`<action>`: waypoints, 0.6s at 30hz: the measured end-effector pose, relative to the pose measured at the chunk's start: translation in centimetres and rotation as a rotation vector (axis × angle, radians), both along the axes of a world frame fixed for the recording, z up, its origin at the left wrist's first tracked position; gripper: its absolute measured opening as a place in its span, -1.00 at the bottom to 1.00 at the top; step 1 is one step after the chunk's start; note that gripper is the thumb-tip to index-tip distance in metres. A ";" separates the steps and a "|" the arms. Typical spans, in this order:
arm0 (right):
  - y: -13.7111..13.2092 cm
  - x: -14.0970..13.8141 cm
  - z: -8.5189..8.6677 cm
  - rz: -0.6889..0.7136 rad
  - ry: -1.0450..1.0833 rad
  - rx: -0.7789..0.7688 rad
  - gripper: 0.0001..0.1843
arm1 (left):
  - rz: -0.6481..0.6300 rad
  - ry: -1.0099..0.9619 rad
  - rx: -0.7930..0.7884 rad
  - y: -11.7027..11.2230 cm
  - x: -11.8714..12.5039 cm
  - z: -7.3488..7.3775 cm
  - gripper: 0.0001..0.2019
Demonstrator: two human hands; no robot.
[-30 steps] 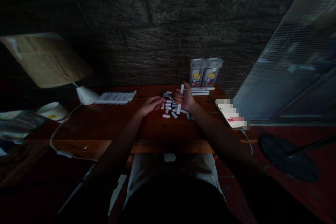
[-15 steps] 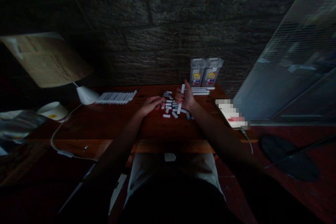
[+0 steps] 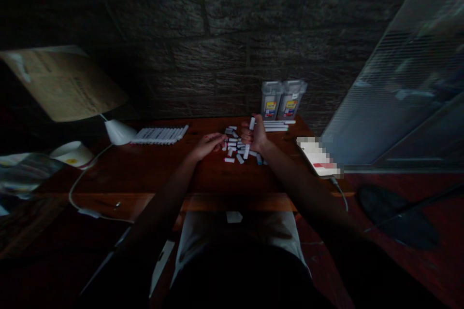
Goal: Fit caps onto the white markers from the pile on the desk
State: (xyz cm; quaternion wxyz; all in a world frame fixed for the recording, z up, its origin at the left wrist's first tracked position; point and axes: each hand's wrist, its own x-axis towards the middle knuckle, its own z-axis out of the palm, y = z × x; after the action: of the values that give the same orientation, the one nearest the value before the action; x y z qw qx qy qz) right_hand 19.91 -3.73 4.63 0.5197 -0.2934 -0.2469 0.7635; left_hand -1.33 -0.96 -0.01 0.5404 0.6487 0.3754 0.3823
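Observation:
My right hand (image 3: 258, 135) is wrapped around a white marker (image 3: 247, 150), which stands nearly upright over the table with its ends showing above and below the fingers. Left of it, my left hand (image 3: 210, 145) hovers at the edge of a pile of short white marker caps (image 3: 229, 160). Its fingers are drawn together, and dim light hides whether anything is between them. Several caps have coloured ends, pink and blue among them. Behind my right hand, a few white markers (image 3: 276, 129) lie side by side.
A neat row of white markers (image 3: 159, 135) lies on the wooden table (image 3: 213, 178) at left. Nearby are a lamp (image 3: 119, 131) and a white cup (image 3: 73, 153). Two clear plastic cases (image 3: 270, 101) stand by the wall. A pixelated pale object (image 3: 319, 157) with a cable sits right.
My right hand has shifted very slightly, and the thumb sits lower beside the marker's top. My left hand stays at the caps. The view has moved a touch.

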 end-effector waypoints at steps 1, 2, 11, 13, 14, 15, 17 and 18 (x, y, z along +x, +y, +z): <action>0.0 -0.1 0.1 0.002 -0.005 -0.001 -0.46 | 0.002 -0.004 0.001 0.0 0.0 0.0 -0.59; -0.1 -0.2 0.1 0.006 -0.008 0.000 -0.46 | 0.003 -0.008 0.001 0.0 0.0 0.0 -0.58; 0.3 -0.5 -0.6 -0.024 0.014 0.000 -0.41 | -0.003 -0.011 -0.013 -0.2 0.0 0.3 -0.59; 0.5 -0.4 -0.9 -0.036 0.027 0.007 -0.38 | 0.004 -0.011 -0.020 -0.2 0.0 0.3 -0.61; 0.6 -0.3 -1.0 -0.040 0.033 0.014 -0.37 | 0.006 -0.011 -0.021 -0.2 0.0 0.4 -0.61; 0.7 -0.2 -1.1 -0.039 0.041 0.024 -0.35 | 0.007 -0.011 -0.022 -0.3 0.0 0.4 -0.60; 0.9 -0.1 -1.1 -0.026 0.054 0.041 -0.33 | 0.011 -0.012 -0.019 -0.3 0.1 0.4 -0.58; 0.9 -0.1 -1.1 -0.022 0.058 0.045 -0.33 | 0.015 -0.010 -0.017 -0.2 0.1 0.4 -0.57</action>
State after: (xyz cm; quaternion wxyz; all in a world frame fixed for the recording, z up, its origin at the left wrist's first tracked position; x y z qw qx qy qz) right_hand 19.79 -2.83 3.54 0.5413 -0.2620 -0.2457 0.7603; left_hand -1.24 -1.21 0.34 0.5451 0.6393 0.3807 0.3863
